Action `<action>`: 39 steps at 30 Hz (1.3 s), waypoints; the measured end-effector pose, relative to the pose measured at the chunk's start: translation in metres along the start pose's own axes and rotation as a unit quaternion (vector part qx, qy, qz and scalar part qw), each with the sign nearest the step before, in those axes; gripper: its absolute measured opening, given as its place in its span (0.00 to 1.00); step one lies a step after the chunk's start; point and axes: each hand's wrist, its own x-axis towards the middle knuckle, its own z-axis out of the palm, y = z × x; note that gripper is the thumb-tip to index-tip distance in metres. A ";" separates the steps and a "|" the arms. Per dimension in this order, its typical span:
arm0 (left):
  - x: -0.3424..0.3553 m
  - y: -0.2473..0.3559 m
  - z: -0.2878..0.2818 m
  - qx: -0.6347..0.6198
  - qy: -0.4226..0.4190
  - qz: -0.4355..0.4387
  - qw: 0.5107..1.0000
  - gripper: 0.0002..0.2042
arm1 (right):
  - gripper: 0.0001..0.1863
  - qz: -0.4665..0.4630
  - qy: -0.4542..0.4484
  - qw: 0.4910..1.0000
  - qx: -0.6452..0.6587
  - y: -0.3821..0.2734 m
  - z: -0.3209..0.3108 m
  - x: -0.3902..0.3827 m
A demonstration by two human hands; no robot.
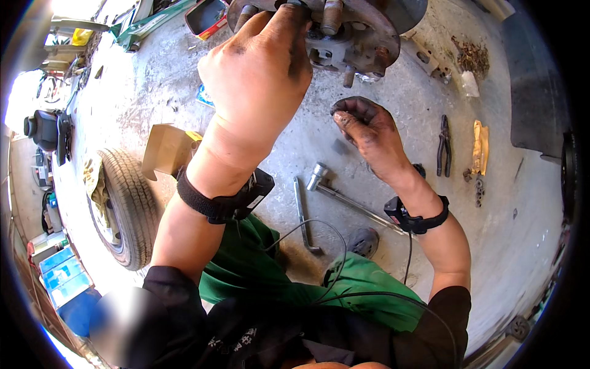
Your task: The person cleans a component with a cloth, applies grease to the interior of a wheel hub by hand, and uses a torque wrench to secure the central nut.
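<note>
My left hand (pixel 261 77) reaches up to a rusty wheel hub (pixel 384 34) with threaded studs. Its fingers are closed against the hub's centre between the studs, and their tips are partly cut off by the top edge. Below and to the right of the hub, my right hand (pixel 372 132) hangs in the air, apart from the metal. Black grease covers its fingers, which are curled with the thumb pressed against them. Whatever they pinch, if anything, is hidden. Each wrist carries a black strapped device.
On the concrete floor lie a long-handled socket wrench (pixel 356 206), a bent metal bar (pixel 301 212), black pliers (pixel 444 147) and a yellow packet (pixel 480 147). A tyre (pixel 132 206) and an open cardboard box (pixel 166 150) are at left. A dark panel (pixel 534 86) stands at right. Thin cables cross my green trousers.
</note>
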 end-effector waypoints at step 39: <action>0.001 0.003 0.015 -0.228 0.030 -0.162 0.960 0.02 | 0.08 -0.037 -0.013 0.998 -0.040 -0.010 0.014 0.006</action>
